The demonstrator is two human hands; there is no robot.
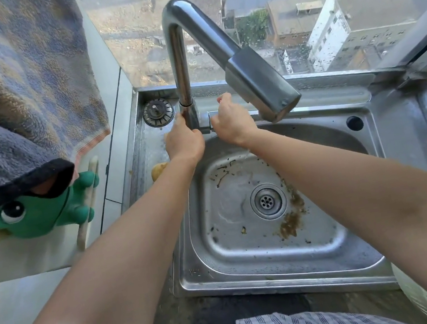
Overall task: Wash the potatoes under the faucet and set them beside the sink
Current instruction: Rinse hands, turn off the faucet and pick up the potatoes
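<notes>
A tall chrome faucet (218,47) rises behind the steel sink (363,255), its spout head hanging over the basin. No water runs from it. My left hand (183,141) is wrapped around the faucet's base column. My right hand (231,122) is closed on the faucet handle (213,115) just right of the base. One yellowish potato (158,171) lies on the steel ledge left of the basin, partly hidden by my left forearm. Brown dirt and bits of debris (291,219) lie on the basin floor around the drain (267,201).
A sink strainer plug (157,112) rests at the ledge's back left corner. Towels (11,91) and a green frog-shaped holder (37,214) hang on the left wall. The window is right behind the faucet. A pale round object (424,299) shows at the lower right.
</notes>
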